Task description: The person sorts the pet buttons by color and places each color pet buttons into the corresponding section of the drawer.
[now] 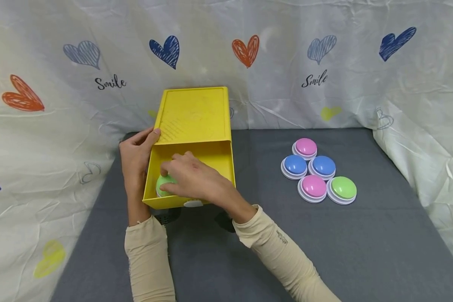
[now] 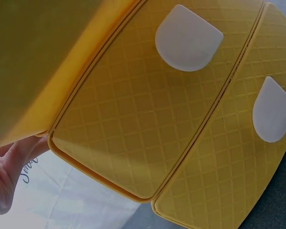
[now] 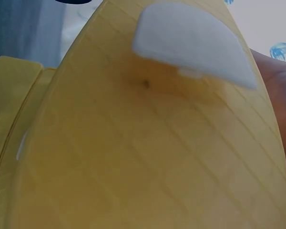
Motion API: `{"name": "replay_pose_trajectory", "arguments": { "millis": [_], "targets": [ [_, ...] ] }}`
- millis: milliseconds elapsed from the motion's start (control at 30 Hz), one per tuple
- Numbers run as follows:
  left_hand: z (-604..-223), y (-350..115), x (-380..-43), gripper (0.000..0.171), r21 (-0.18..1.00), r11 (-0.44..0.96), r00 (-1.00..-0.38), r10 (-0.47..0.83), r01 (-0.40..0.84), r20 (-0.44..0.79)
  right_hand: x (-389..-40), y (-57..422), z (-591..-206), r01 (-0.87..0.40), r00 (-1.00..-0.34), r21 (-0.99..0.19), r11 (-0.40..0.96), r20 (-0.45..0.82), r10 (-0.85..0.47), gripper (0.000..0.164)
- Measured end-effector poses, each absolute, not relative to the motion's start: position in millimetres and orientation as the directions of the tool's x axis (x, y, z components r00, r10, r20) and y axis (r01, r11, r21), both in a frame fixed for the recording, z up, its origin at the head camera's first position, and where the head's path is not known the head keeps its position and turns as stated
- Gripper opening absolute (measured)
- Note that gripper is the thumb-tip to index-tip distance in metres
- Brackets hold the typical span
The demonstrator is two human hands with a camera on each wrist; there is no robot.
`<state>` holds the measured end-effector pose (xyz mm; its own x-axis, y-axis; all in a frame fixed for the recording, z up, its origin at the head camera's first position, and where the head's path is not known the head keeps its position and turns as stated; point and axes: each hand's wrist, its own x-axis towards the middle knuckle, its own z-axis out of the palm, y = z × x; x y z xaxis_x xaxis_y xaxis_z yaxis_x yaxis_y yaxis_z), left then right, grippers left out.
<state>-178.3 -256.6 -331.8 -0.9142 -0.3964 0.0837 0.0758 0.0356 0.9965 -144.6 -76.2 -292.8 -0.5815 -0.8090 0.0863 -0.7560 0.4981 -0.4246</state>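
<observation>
A yellow plastic drawer unit (image 1: pixel 196 113) stands near the back of the table, its top drawer (image 1: pixel 219 157) pulled out toward me. My left hand (image 1: pixel 136 153) holds the unit's left side, thumb on the top edge; its other fingers are partly hidden. Reaching into the drawer, my right hand (image 1: pixel 192 174) has thumb and fingers round a green push button (image 1: pixel 165 184) at the drawer's front left corner. The hand covers part of that button. A white handle (image 1: pixel 193 204) shows on the drawer front. In the left wrist view, lower drawer fronts (image 2: pixel 133 114) with white handles appear closed.
On the right of the table several domed push buttons with white bases sit close together: a pink one (image 1: pixel 306 147) at the back, blue ones (image 1: pixel 324 165), another pink one (image 1: pixel 313 186) and a green one (image 1: pixel 343 188). A white printed sheet (image 1: pixel 272 84) hangs behind.
</observation>
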Motion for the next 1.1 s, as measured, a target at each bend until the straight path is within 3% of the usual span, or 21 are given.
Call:
{"name": "replay_pose_trajectory", "arguments": {
  "millis": [133, 367, 500, 667, 867, 1100],
  "targets": [
    [-332.9, -256.4, -180.3, 0.045, 0.997, 0.059, -0.908, -0.414, 0.05, 0.07, -139.1, -59.3, -293.6, -0.691, -0.656, -0.512, 0.51, 0.148, -0.741, 0.031],
    [-330.6, -254.5, -179.9, 0.046, 0.998, 0.032, -0.905, -0.422, 0.046, 0.055, -132.2, -6.6, -298.1, -0.625, -0.767, -0.64, 0.447, 0.399, -0.503, 0.022],
    [-328.4, -254.0, -177.4, 0.046, 0.999, 0.032, -0.901, -0.432, 0.039, 0.049, -133.5, 28.5, -307.7, -0.565, -0.823, -0.702, 0.435, 0.44, -0.359, 0.02],
    [-329.1, -253.4, -176.1, 0.047, 0.999, 0.023, -0.904, -0.427, 0.026, 0.033, -136.9, 77.4, -323.4, -0.436, -0.899, -0.767, 0.471, 0.396, -0.187, 0.023],
    [-330.8, -256.1, -175.8, 0.047, 0.999, -0.018, -0.903, -0.428, 0.037, 0.026, -145.7, 141.2, -352.5, -0.183, -0.96, -0.746, 0.64, 0.276, 0.047, 0.032],
    [-331.8, -255.3, -180.5, 0.047, 0.999, -0.014, -0.91, -0.414, 0.038, 0.029, -154.3, 202.7, -409.7, 0.183, -0.946, -0.615, 0.767, 0.102, 0.307, 0.04]
  ]
}}
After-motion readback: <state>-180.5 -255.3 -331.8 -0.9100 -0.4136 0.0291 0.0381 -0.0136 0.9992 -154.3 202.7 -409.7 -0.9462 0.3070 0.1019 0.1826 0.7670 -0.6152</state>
